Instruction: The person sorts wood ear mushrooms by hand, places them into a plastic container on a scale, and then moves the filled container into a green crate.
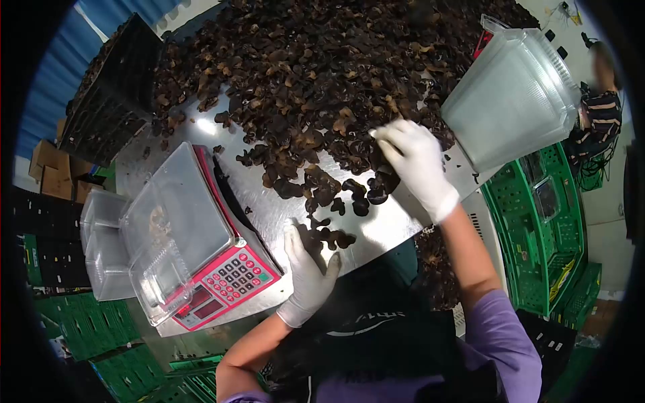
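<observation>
Dark brown wood ear mushrooms (316,87) lie in a large heap on a steel table (269,201). My right hand (416,164), in a white glove, is at the heap's near right edge. Its fingers are bent together, and whatever is under them is hidden. My left hand (309,275), gloved too, rests low on the table near the front edge with fingers stretched and thumb apart. Just beyond its thumb lies a small cluster of mushrooms (334,238). Left of this hand stands a red and white digital scale (232,279) carrying clear plastic containers (181,208).
Stacked clear plastic tubs (514,101) stand at the table's right. Green crates (537,228) are beyond the right edge, more green crates (94,326) at lower left. A black crate (111,94) tilts at back left. A person in a striped top (598,114) is at far right.
</observation>
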`<state>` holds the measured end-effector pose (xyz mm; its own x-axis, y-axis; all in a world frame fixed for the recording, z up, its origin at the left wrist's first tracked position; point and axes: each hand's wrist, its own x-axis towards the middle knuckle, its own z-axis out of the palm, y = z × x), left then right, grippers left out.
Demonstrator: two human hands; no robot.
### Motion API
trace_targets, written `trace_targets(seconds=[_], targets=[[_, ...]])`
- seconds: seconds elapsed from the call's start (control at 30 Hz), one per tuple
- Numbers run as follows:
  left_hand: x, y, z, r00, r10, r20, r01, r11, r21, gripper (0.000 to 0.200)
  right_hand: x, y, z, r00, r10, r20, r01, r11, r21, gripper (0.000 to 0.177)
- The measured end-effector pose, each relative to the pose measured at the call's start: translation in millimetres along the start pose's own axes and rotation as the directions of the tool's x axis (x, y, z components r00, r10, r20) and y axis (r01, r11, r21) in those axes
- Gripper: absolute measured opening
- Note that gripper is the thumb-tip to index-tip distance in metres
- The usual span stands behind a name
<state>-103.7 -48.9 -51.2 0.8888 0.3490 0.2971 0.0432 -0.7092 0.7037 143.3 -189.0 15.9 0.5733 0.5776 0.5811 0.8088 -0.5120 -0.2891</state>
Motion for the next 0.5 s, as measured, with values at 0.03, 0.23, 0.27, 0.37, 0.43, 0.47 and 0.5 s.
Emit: trace_targets(seconds=[0.03, 0.23, 0.27, 0.37, 0.43, 0.47, 0.5], targets=[[-0.5, -1.0, 0.3, 1.0, 0.002, -0.002, -0.002, 1.0, 0.0, 0.103, 14.8, 2.1, 23.3, 1.0, -0.012, -0.012, 0.013, 1.0, 0.02, 0.016], [-3.3, -7.6, 2.6, 0.997, -0.073, 0.01, 0.074, 0.995, -0.062, 0.098, 57.8, -5.5, 75.5, 0.924, 0.097, 0.371, 0.059, 0.92, -0.387, 0.019], [-2.1, -6.1, 0.8, 0.996, -0.08, 0.025, 0.081, 0.995, -0.064, 0.095, 57.3, -3.0, 76.5, 0.948, 0.088, 0.307, 0.018, 0.945, -0.327, 0.016], [-1.1, -3.9, -0.5, 0.996, -0.084, 0.03, 0.086, 0.995, -0.054, 0.094, 47.1, 2.2, 56.7, 0.987, 0.107, 0.121, -0.113, 0.993, 0.046, 0.01], [-2.8, -5.3, -0.9, 0.997, -0.076, 0.03, 0.077, 0.996, -0.043, 0.096, 29.7, 8.9, 27.5, 0.986, 0.147, 0.081, -0.164, 0.95, 0.266, 0.012], [-4.5, -6.7, -0.8, 0.996, -0.078, 0.032, 0.079, 0.996, -0.038, 0.095, 17.0, 10.9, -2.5, 0.979, 0.133, 0.156, -0.163, 0.967, 0.196, 0.012], [-4.7, -7.7, -0.3, 0.996, -0.083, 0.032, 0.084, 0.996, -0.034, 0.094, 4.5, 9.7, -40.0, 0.965, 0.12, 0.234, -0.153, 0.98, 0.126, 0.013]])
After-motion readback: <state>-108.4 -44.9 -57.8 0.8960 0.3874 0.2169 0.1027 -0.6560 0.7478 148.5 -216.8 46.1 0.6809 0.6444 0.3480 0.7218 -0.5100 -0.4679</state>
